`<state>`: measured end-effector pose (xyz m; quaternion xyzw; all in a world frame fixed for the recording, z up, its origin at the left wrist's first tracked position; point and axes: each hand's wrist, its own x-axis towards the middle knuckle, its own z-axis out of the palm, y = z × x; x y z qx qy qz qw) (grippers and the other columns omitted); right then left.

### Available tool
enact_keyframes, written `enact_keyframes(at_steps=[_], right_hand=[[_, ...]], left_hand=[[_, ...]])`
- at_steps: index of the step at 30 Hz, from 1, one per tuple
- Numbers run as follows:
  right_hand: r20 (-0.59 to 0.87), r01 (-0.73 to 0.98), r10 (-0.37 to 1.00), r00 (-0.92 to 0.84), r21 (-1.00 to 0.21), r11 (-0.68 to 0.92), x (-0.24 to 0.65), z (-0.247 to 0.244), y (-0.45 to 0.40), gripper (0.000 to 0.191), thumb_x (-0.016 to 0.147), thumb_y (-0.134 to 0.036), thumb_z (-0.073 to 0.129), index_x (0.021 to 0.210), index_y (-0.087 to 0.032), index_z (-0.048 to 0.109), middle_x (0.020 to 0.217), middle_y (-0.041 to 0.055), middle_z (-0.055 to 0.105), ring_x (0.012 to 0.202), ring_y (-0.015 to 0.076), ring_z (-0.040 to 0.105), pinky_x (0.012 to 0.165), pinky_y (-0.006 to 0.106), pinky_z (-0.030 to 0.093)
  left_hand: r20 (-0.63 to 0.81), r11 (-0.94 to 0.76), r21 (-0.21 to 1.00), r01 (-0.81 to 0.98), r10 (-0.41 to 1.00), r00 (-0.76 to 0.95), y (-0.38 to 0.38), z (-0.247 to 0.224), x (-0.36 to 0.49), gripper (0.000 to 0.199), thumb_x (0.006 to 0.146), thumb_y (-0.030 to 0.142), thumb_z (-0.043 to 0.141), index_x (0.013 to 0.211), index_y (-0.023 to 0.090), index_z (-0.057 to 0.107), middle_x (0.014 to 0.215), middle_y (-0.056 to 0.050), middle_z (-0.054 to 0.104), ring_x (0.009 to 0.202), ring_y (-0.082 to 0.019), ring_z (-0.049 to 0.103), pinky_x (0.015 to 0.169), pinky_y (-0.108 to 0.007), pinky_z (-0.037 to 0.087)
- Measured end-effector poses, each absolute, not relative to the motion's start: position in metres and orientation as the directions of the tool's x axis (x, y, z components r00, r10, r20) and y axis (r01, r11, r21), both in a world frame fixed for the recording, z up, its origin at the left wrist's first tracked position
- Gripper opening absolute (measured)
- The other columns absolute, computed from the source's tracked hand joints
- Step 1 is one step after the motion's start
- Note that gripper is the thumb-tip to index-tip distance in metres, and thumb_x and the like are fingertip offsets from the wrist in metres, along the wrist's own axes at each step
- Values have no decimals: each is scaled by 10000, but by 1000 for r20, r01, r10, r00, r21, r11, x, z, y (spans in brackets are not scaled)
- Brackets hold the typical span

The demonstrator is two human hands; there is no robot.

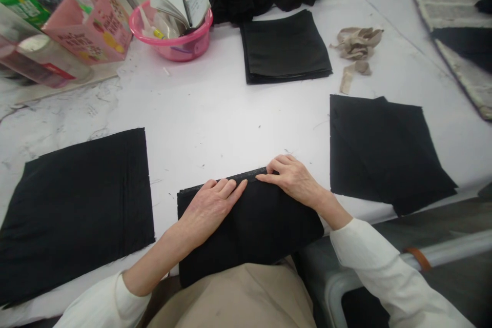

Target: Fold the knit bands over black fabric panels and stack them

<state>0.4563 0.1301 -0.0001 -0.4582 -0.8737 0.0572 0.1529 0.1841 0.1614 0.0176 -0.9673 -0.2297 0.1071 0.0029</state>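
A black cloth piece [246, 230] lies at the table's front edge, partly hanging over toward my lap, with a narrow strip along its far edge. My left hand [211, 207] rests on it, its fingers close together at the strip. On the right part of the same edge, my right hand [294, 179] pinches the cloth between thumb and fingers. A larger black cloth [84, 205] is spread to the left. To the right, black cloth pieces [380, 148] overlap at an angle.
Beyond my hands sit a stack of black cloth [286, 48], a pink basin [180, 46] holding an open notebook, and beige fabric scraps [357, 43]. A pink box [92, 25] and bottles stand at the far left. A metal rail [453, 248] is at the lower right.
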Motion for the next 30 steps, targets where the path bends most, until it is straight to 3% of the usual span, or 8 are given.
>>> enact_keyframes(at_steps=[3,8,15,23,30], right_hand=[[226,788,822,-523,-239,568,459,0,128,265,969,-224,502,1182,-302,640,921,32,572,899,161,465,831,328,358],[267,793,821,-505,-232,563,458,-3,126,257,968,-225,508,1173,-302,644,902,27,568,895,161,461,816,323,356],[273,791,826,-493,-254,557,465,-2,125,246,966,-240,518,1157,-314,653,916,27,572,906,159,469,824,323,356],[279,796,832,-480,-259,547,489,-1,125,247,964,-221,515,1126,-325,672,912,22,590,884,148,480,826,317,362],[289,806,826,-484,-220,550,504,1,122,259,961,-199,516,1138,-318,664,917,21,593,895,149,482,827,310,372]], left_hand=[[-206,-899,-64,432,436,876,163,17,188,576,931,49,393,1486,150,275,1070,-87,563,989,-205,554,843,-370,456],[-210,-924,-71,375,381,900,163,18,194,546,929,32,363,1464,125,307,1176,-114,539,1105,-217,517,931,-388,439],[-212,-927,-75,367,374,903,163,26,214,555,932,26,317,1481,92,266,1009,-80,552,921,-215,542,815,-394,464],[-211,-928,12,373,363,908,165,22,223,515,943,48,363,1447,146,326,1138,-86,547,1064,-201,525,919,-357,425],[-211,-935,-15,354,349,913,166,21,236,572,923,33,374,1476,141,276,1049,-74,554,966,-205,541,829,-357,449]])
